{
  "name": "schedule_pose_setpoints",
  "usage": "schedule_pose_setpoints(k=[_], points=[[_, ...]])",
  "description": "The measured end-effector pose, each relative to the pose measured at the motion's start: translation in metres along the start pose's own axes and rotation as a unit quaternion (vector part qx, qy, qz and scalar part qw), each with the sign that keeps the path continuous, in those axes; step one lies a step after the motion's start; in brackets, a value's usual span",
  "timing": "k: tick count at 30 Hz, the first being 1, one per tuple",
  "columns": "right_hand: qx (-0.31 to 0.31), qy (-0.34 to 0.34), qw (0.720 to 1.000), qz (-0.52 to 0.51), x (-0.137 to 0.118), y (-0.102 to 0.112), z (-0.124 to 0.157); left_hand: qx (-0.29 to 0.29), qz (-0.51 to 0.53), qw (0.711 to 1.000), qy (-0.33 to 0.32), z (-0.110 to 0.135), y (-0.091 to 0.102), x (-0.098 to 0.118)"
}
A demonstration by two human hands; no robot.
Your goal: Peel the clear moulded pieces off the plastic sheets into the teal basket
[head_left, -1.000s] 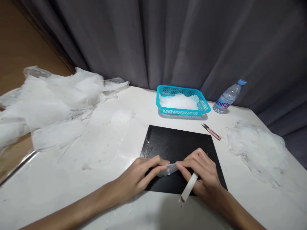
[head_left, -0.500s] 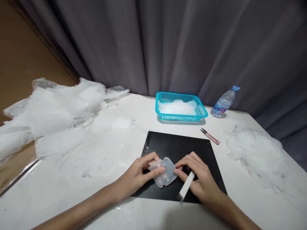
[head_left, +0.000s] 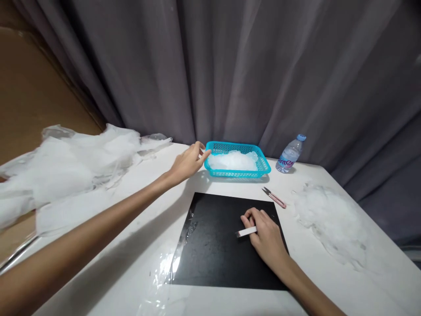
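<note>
My left hand (head_left: 190,161) is stretched out to the left end of a turquoise plastic basket (head_left: 237,174). Its fingers are apart and nothing shows between them; the thumb reaches the basket's rim, though contact is hard to make out. Inside the basket lies a heap of translucent whitish plastic pieces (head_left: 233,161). Over the right part of a black mat (head_left: 213,245), my right hand (head_left: 265,230) is closed around a slim white stick-like tool (head_left: 247,231). Its dark tip points left, and the other end is hidden in the palm.
Pink-handled thread snips (head_left: 274,198) lie right of the mat. Behind them stands a water bottle (head_left: 290,154). Translucent plastic pieces in a clear bag (head_left: 332,224) spread at the right, and a larger whitish pile (head_left: 69,166) covers the left. A grey curtain (head_left: 223,74) hangs behind.
My left hand has moved forward and left from the mat to the basket, and the translucent plastic piece is no longer in it. My right hand keeps the white tool, now pointing left.
</note>
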State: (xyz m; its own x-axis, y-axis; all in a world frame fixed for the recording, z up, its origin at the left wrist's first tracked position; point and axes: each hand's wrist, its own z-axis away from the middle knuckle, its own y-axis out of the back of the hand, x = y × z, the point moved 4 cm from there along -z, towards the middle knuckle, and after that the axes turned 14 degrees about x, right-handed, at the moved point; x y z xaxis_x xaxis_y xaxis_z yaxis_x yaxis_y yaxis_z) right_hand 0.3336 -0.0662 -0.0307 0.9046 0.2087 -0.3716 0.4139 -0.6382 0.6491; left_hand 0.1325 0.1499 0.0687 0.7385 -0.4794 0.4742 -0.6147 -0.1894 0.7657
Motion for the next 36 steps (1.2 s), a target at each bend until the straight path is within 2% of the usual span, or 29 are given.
schedule_pose_setpoints(k=[2,4,8,12,17,20,25,27,29,32,36], points=[[-0.003,0.003,1.000,0.004,0.001,-0.001,0.002,0.014,-0.040,0.999,-0.002,0.008,0.006,-0.015],[-0.007,0.008,1.000,0.009,0.002,-0.002,0.003,0.006,-0.076,0.997,0.003,0.027,0.016,-0.037],[-0.009,0.025,0.999,0.018,0.002,-0.003,0.004,-0.038,-0.156,0.987,0.019,0.071,0.039,-0.085],[-0.001,0.040,0.999,0.020,0.000,-0.001,0.002,-0.024,-0.232,0.972,0.012,0.098,0.056,-0.104],[0.001,0.049,0.999,0.012,-0.001,0.000,0.003,-0.050,-0.257,0.964,0.034,0.108,0.053,-0.095],[-0.007,0.056,0.998,0.016,-0.001,-0.001,0.004,-0.026,-0.278,0.960,0.010,0.109,0.050,-0.085],[-0.023,0.053,0.998,0.022,0.001,-0.002,0.006,-0.006,-0.247,0.969,-0.010,0.114,0.054,-0.080],[-0.026,0.042,0.999,0.016,0.000,-0.002,0.008,0.003,-0.166,0.986,0.010,0.114,0.056,-0.078],[-0.035,0.037,0.999,-0.002,-0.004,-0.002,0.009,0.017,-0.034,0.998,0.048,0.112,0.054,-0.071],[-0.064,0.062,0.995,-0.037,-0.020,-0.001,0.012,0.011,0.139,0.986,0.092,0.106,0.041,-0.052],[-0.108,0.140,0.983,-0.054,-0.053,0.003,0.020,-0.023,0.216,0.971,0.104,0.098,0.012,-0.020]])
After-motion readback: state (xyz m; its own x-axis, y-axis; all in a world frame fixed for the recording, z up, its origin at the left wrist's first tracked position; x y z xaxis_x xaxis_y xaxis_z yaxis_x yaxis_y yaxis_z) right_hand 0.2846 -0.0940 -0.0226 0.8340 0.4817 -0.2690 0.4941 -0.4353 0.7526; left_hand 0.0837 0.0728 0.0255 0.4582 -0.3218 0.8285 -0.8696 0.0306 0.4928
